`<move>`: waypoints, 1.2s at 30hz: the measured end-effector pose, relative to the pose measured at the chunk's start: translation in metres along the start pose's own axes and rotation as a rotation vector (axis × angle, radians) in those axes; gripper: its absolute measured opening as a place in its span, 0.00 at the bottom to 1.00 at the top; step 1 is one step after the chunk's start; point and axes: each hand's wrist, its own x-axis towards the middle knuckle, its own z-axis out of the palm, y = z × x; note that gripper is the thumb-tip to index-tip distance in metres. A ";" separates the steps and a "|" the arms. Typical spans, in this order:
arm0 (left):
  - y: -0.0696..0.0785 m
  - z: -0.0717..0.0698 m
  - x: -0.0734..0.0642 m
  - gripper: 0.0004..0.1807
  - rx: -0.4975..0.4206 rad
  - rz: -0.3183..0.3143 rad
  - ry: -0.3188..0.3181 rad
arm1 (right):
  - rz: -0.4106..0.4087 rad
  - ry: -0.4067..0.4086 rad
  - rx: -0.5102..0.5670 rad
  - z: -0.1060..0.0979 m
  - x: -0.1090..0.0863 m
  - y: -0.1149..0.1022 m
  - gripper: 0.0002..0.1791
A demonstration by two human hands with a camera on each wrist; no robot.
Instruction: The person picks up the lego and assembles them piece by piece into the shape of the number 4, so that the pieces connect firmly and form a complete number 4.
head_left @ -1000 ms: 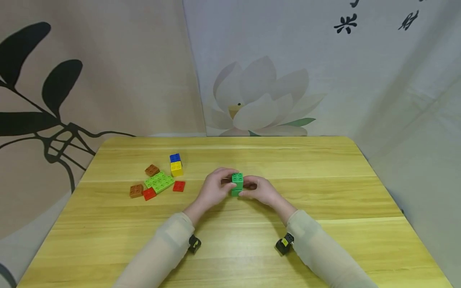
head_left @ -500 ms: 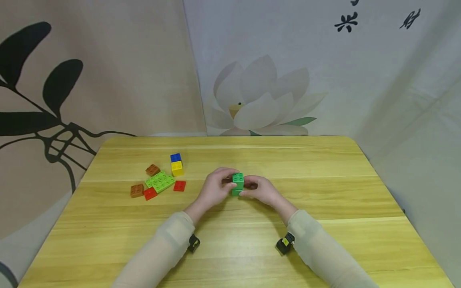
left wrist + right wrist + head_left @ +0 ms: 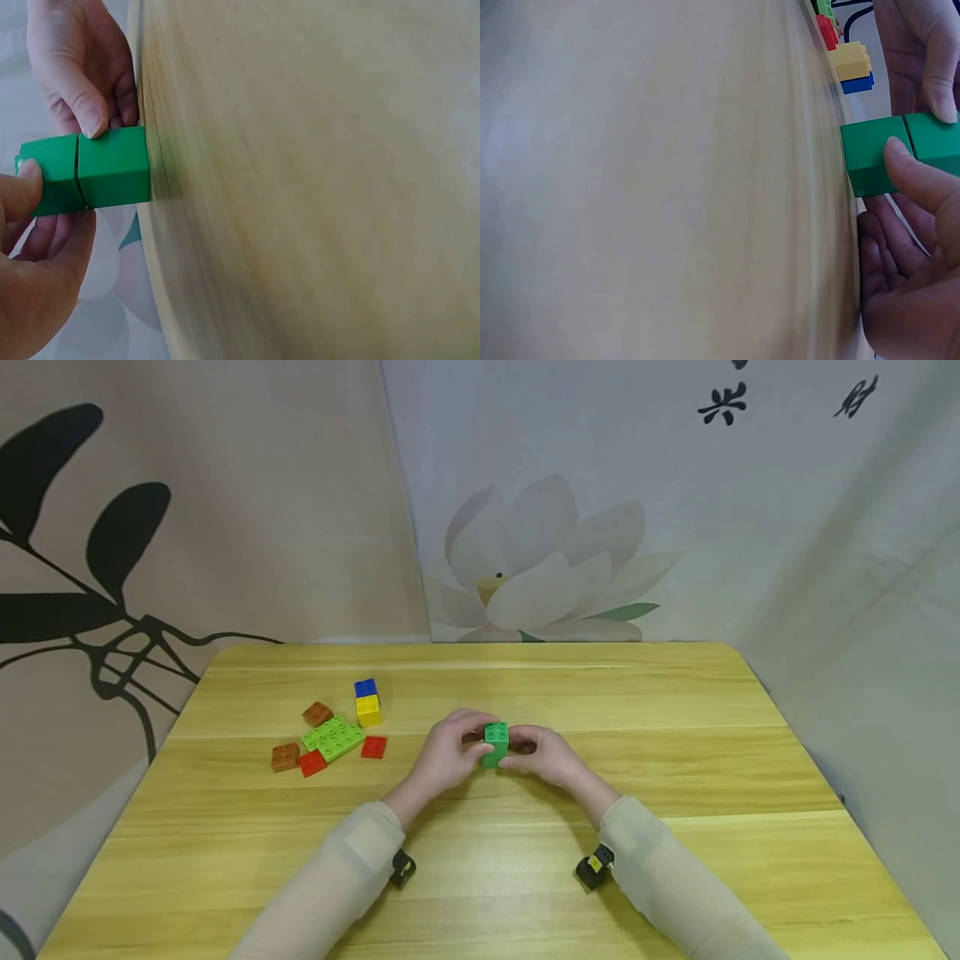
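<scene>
Two green toy building bricks are stacked upright near the middle of the table, one directly above the other. My left hand (image 3: 446, 750) pinches the upper green brick (image 3: 496, 732) between thumb and fingers, from its left side. From the right, my right hand (image 3: 545, 753) grips the lower green brick (image 3: 871, 154), its thumb on the near face. A thin dark seam shows between the two bricks in the left wrist view, where the lower one appears to stand on the tabletop. Fingers hide part of both bricks.
Left of the hands on the wooden table (image 3: 480, 877) lie a lime-green brick plate (image 3: 333, 739), two red bricks (image 3: 373, 747), two brown bricks (image 3: 285, 757), a yellow brick (image 3: 368, 712) and a blue brick (image 3: 365, 688). A printed cloth (image 3: 570, 443) hangs behind the table.
The upper green brick has come down slightly onto the lower one, and the line between them has become less visible in the head view. Both hands have hardly moved.
</scene>
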 end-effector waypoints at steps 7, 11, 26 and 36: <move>0.000 0.000 0.000 0.19 -0.013 -0.007 0.003 | -0.004 0.003 -0.014 0.000 0.000 0.000 0.23; 0.000 0.000 -0.001 0.19 -0.021 -0.020 0.000 | 0.003 0.002 -0.010 0.000 0.000 -0.001 0.23; -0.002 -0.004 0.002 0.20 -0.011 -0.040 -0.033 | 0.006 0.007 -0.007 0.001 0.000 -0.001 0.23; -0.002 -0.006 0.002 0.20 0.021 -0.024 -0.050 | 0.015 0.001 -0.001 0.001 0.001 0.000 0.22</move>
